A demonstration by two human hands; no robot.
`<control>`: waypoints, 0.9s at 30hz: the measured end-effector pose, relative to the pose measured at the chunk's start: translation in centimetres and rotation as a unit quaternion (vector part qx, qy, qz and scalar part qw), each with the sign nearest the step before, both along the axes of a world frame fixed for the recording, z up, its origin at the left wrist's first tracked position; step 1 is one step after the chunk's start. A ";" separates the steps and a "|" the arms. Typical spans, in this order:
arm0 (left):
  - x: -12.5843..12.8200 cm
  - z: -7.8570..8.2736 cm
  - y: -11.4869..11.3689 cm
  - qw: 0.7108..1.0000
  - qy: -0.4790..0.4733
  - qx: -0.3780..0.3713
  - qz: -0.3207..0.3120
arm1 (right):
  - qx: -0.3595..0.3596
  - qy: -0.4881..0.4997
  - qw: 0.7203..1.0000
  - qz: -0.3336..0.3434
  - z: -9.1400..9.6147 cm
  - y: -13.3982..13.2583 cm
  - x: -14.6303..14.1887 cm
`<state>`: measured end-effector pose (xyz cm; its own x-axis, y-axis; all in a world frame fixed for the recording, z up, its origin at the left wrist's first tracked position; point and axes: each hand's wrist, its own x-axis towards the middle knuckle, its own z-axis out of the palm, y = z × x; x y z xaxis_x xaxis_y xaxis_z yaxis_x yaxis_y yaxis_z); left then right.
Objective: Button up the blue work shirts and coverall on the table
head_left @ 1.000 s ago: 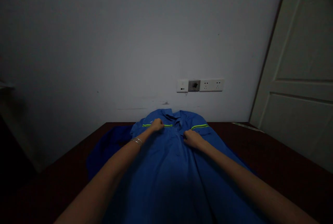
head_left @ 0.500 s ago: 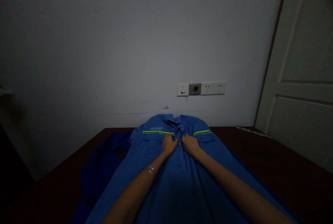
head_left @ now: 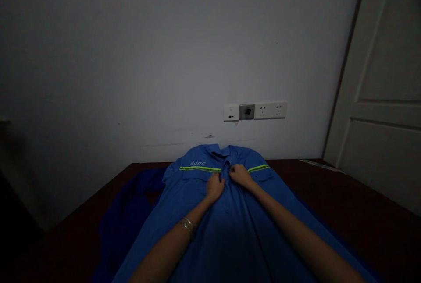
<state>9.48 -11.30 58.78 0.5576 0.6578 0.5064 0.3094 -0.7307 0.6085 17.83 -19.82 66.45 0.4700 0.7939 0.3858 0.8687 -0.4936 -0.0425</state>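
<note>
A blue work shirt (head_left: 197, 191) with yellow-green chest stripes and white lettering lies face up, its collar toward the wall. My left hand (head_left: 215, 186) is closed on the front placket at chest height, just below the stripe. Beside it, slightly higher, my right hand (head_left: 240, 175) pinches the placket's other edge near the open neck. Fingertips of both hands are partly hidden in the folds. A button (head_left: 226, 209) shows lower on the placket. The darker blue sleeve (head_left: 128, 213) spreads out on the left.
The shirt rests on a dark red-brown table (head_left: 315, 186) set against a pale wall (head_left: 164, 55). Wall sockets (head_left: 255, 111) sit above the collar. A thin printed strip (head_left: 322, 166) lies at the back right, near a white panelled door (head_left: 384, 98).
My right hand has risen slightly toward the neck opening, its fingers more tightly pinched. My left hand has shifted down a little. The shirt stays nearly in place.
</note>
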 end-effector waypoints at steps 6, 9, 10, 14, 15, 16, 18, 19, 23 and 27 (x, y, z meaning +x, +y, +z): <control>-0.3 -0.1 -0.4 1.000 0.012 -0.001 -0.028 | 0.065 0.071 0.995 0.028 1.6 2.4 0.7; -0.3 -0.3 -0.4 0.999 0.020 -0.005 -0.031 | 0.101 0.095 0.990 0.022 1.8 3.5 1.2; -0.2 -0.4 -0.4 0.999 0.020 -0.002 -0.033 | 0.111 0.103 0.988 0.021 1.8 3.8 1.4; -0.2 -0.6 -0.3 0.999 0.005 0.003 -0.043 | 0.131 0.135 0.982 0.031 1.0 4.4 1.7; -0.2 -0.6 -0.3 0.999 0.000 -0.002 -0.044 | 0.132 0.143 0.980 0.035 0.7 4.4 1.8; -0.2 -0.7 -0.3 0.999 -0.006 -0.011 -0.044 | 0.133 0.150 0.979 0.037 0.4 4.3 1.9; -0.1 -0.7 -0.2 0.998 -0.024 -0.028 -0.049 | 0.137 0.165 0.976 0.037 -0.1 4.0 2.1; -0.1 -0.7 -0.2 0.997 -0.035 -0.040 -0.054 | 0.139 0.172 0.975 0.034 -0.3 3.7 2.2; 0.1 -0.6 0.3 0.989 -0.079 -0.111 -0.054 | 0.125 0.219 0.968 0.010 -0.6 2.3 3.3; 0.9 0.5 1.8 0.975 -0.142 -0.172 -0.014 | 0.080 0.301 0.950 -0.019 0.0 0.6 4.2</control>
<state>10.34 -9.55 59.24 0.4481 0.8023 0.3944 0.0760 -0.4737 0.8774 22.00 -19.20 66.47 0.6707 0.7259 0.1528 0.6452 -0.4692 -0.6029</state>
